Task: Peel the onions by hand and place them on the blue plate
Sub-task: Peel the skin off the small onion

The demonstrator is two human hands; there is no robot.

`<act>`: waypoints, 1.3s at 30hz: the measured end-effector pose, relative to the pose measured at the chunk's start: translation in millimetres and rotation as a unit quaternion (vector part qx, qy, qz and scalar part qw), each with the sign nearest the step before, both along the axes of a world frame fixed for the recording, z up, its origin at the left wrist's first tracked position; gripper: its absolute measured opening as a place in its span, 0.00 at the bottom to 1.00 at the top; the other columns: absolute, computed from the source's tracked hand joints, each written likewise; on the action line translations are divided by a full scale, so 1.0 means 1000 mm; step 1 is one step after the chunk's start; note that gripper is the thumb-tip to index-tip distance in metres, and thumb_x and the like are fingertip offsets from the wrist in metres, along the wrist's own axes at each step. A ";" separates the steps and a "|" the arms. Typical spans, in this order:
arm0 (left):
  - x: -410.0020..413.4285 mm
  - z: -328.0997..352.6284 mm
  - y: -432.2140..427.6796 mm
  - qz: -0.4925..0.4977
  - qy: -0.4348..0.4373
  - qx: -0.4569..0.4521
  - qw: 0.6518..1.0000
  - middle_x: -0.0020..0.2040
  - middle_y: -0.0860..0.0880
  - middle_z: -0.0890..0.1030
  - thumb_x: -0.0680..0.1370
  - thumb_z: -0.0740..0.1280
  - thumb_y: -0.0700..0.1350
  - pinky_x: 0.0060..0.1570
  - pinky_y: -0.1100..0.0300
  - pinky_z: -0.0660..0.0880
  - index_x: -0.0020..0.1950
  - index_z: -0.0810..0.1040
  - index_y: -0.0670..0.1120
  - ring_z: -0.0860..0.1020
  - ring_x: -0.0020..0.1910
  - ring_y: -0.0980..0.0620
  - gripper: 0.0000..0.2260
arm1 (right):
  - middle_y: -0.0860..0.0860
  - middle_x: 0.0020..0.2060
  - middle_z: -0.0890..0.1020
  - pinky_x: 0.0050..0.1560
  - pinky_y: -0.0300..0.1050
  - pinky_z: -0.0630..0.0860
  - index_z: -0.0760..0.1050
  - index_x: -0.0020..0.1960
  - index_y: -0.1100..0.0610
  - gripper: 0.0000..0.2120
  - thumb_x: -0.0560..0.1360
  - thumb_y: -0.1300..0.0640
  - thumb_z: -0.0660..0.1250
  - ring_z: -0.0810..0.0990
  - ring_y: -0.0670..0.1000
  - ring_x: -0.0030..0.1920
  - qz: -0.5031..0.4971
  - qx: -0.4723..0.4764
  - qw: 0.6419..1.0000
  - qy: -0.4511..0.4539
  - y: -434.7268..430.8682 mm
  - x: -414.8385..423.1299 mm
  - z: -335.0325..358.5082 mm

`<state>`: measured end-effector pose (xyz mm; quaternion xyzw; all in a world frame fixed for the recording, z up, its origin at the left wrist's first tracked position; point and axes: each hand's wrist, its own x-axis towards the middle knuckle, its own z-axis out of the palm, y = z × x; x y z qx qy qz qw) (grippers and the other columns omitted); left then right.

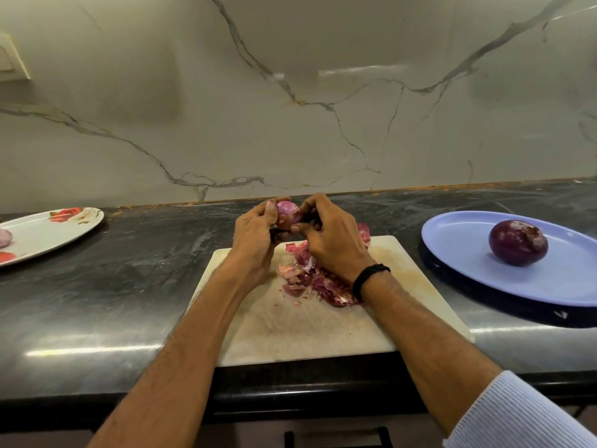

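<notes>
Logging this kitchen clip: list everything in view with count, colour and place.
held onion: 1, pink-purple, between both hands above the board
dark onion: 1, dark purple, on the blue plate
blue plate: 1, blue, counter right
peels: 1 heap, pink-red, on the board
board: 1, off-white, counter centre
white plate: 1, white with red flowers, counter left
pale onion: 1, pale pink, on the white plate, half out of frame
counter: 1, black, glossy
wall: 1, grey-white, veined, behind the counter
wristband: 1, black, right wrist
sleeve: 1, light blue striped, right forearm
left hand: 1, grips the held onion
right hand: 1, pinches the held onion
</notes>
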<state>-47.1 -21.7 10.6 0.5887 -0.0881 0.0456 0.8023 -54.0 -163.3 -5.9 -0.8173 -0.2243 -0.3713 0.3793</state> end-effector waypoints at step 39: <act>0.001 0.002 -0.006 -0.015 0.012 -0.068 0.997 0.42 0.48 0.87 0.86 0.56 0.42 0.48 0.56 0.83 0.52 0.80 0.39 0.85 0.43 0.51 0.15 | 0.55 0.37 0.78 0.36 0.29 0.74 0.69 0.47 0.61 0.08 0.77 0.74 0.60 0.80 0.50 0.39 -0.071 0.102 0.992 -0.020 -0.004 0.001 0.004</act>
